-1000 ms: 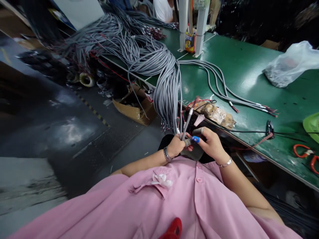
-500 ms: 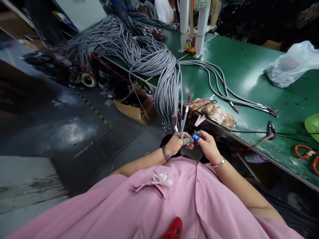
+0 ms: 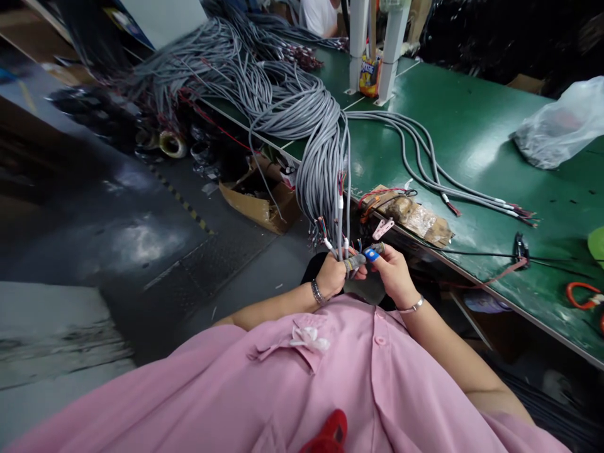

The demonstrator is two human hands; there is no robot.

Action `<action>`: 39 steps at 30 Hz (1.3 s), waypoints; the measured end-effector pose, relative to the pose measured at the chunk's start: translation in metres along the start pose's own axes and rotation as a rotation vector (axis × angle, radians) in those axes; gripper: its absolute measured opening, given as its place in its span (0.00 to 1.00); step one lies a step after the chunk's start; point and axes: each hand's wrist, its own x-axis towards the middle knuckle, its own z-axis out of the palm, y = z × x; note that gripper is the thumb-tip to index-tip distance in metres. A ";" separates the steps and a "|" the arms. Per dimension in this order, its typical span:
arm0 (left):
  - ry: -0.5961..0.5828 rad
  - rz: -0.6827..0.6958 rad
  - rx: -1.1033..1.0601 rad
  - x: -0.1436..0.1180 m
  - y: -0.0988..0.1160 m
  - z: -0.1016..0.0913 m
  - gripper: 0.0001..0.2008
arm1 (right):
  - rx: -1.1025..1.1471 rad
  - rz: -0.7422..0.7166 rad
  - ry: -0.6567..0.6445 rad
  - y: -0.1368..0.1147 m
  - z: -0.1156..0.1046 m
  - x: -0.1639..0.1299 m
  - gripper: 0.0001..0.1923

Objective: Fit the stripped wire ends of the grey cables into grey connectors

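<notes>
My left hand (image 3: 331, 275) is closed around several grey cables (image 3: 340, 236) in front of my pink shirt. Their stripped ends, with thin coloured wires (image 3: 323, 225) and white bands, stick up above the fist. Touching its fingertips is my right hand (image 3: 392, 272), thumb and finger pinched together. Blue tape (image 3: 371, 255) wraps the right thumb, and grey coverings sit on some fingers of both hands. A few fine wires show just above the pinch; what lies inside it is hidden. Behind my hands, a thick bundle of grey cables (image 3: 314, 135) hangs over the table edge.
The green table (image 3: 465, 126) carries loose cables, a taped cardboard piece (image 3: 415, 217), a pink clip (image 3: 382, 229), a clear plastic bag (image 3: 557, 129) and orange-handled pliers (image 3: 582, 294). White posts (image 3: 389, 60) rise from it. An open cardboard box (image 3: 257, 204) stands below. Another person's white sleeve (image 3: 319, 16) shows behind.
The upright cable ends above my left hand have shifted, and one with a red wire tip now stands straighter. My hands stay together. The view has swung slightly left.
</notes>
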 end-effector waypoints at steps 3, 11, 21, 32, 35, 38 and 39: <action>0.000 -0.006 0.015 0.000 0.001 0.001 0.18 | 0.026 0.029 -0.015 -0.002 0.001 0.001 0.13; -0.014 -0.034 0.063 0.001 -0.004 -0.004 0.18 | 0.025 0.072 -0.166 -0.015 0.005 0.004 0.13; 0.063 -0.018 0.044 0.001 -0.003 -0.001 0.19 | 0.012 0.037 0.065 -0.004 0.011 0.000 0.13; 0.114 -0.009 0.007 0.000 -0.002 0.001 0.19 | 0.067 0.064 0.074 0.003 0.011 0.001 0.13; 0.112 0.011 0.000 0.000 -0.002 -0.001 0.18 | 0.076 0.062 0.038 0.005 0.009 0.001 0.12; 0.109 0.016 -0.013 0.001 0.000 -0.002 0.17 | 0.185 0.107 0.004 0.008 0.003 0.001 0.14; 0.105 0.018 -0.022 0.001 0.001 -0.003 0.16 | 0.241 0.130 0.009 0.009 0.000 0.002 0.15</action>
